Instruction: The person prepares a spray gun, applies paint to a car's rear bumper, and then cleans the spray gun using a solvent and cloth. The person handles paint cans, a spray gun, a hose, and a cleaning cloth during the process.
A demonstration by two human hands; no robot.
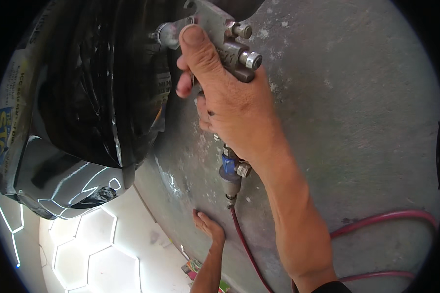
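Note:
My right hand (pixel 234 97) is wrapped round a metal spray gun (pixel 212 22), its thumb over the gun's body and some fingers at the trigger side. The gun's round nozzle end faces left, close to a glossy black car body panel (pixel 73 97). Below the hand hangs an air fitting (pixel 231 178) with a blue band, joined to a thin red hose (pixel 242 234). My left hand (pixel 208 227) is lower down, fingers stretched out and holding nothing. It seems to lie against the grey floor, though contact is hard to make out.
Printed newspaper (pixel 14 107) lines the left edge of the panel. Loops of red hose (pixel 391 216) lie at the lower right on the grey, paint-spotted floor (pixel 347 122). Hexagonal lights (pixel 115 234) glow at the lower left, beside a small colourful item (pixel 193 267).

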